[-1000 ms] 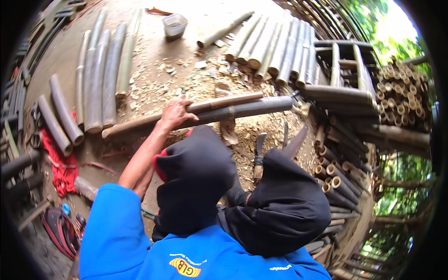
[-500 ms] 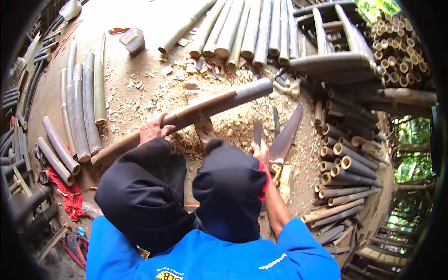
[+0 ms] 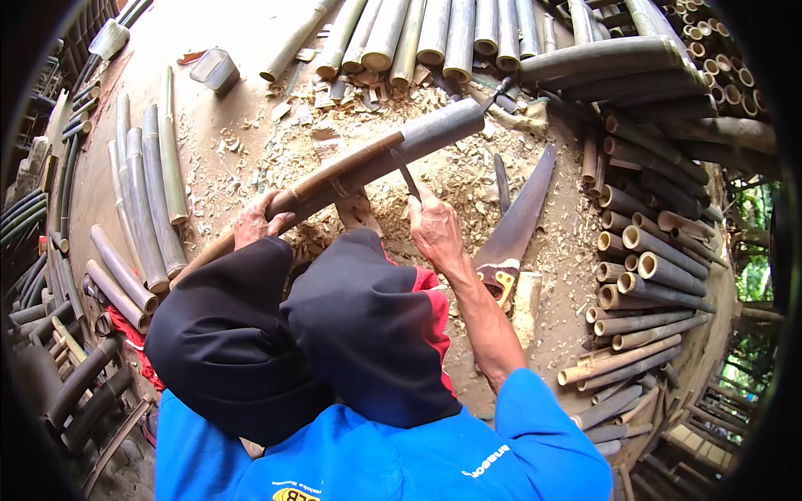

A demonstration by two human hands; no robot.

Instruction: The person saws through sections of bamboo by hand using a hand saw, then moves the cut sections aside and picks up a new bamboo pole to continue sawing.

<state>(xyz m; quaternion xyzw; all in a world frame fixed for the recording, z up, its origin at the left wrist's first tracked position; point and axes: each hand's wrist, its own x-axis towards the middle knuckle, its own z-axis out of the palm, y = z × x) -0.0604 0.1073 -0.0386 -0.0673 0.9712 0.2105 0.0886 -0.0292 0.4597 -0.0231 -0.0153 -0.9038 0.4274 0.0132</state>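
Observation:
A long bamboo pole (image 3: pixel 447 129) slants across in front of my knees, grey at its far right end and brown, as if scraped, along the rest. My left hand (image 3: pixel 259 220) is closed around its lower left part. In my right hand (image 3: pixel 436 225) is a knife; its curved dark blade (image 3: pixel 405 173) reaches the near side of the pole, close to where brown meets grey. A hand saw (image 3: pixel 520 209) with a yellow-and-dark handle lies on the ground right of that hand. Beside it lies another narrow dark blade (image 3: pixel 501 182). The knife's handle is hidden in my fist.
Pale wood shavings (image 3: pixel 426 196) cover the ground around the pole. Several bamboo poles (image 3: pixel 459 42) lie at the back, with more (image 3: pixel 156 192) on the left. Stacked bamboo tubes (image 3: pixel 660 275) line the right. A clear plastic container (image 3: pixel 215 70) stands at the back left.
My right hand has moved up and left with the knife, from beside the saw to the pole. The left hand still grips the pole. The whole view has shifted slightly.

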